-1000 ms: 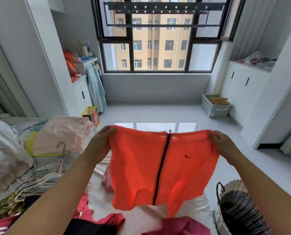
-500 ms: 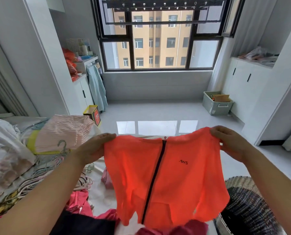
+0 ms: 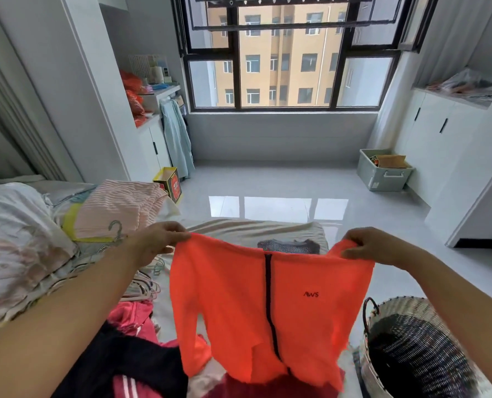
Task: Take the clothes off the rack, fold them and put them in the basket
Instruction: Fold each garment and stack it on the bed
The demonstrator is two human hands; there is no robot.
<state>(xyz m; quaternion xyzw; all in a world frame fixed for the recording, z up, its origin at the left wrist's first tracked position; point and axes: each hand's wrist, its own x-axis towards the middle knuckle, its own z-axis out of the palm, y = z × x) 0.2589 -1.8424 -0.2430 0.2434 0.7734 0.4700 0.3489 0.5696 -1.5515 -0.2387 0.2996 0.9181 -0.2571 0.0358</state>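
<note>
Orange jacket (image 3: pixel 267 305), one, you held spread above the bed (image 3: pixel 239 228), your left hand (image 3: pixel 155 239) and right hand (image 3: pixel 374 245) each pinched a shoulder, one woven basket (image 3: pixel 405 308) at right, dark cloth inside.

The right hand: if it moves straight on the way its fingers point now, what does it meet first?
The right hand points left across the orange jacket, whose top edge it pinches. Continuing that way, it would probably meet the left hand first, at the other shoulder. Depth is unclear.
</note>
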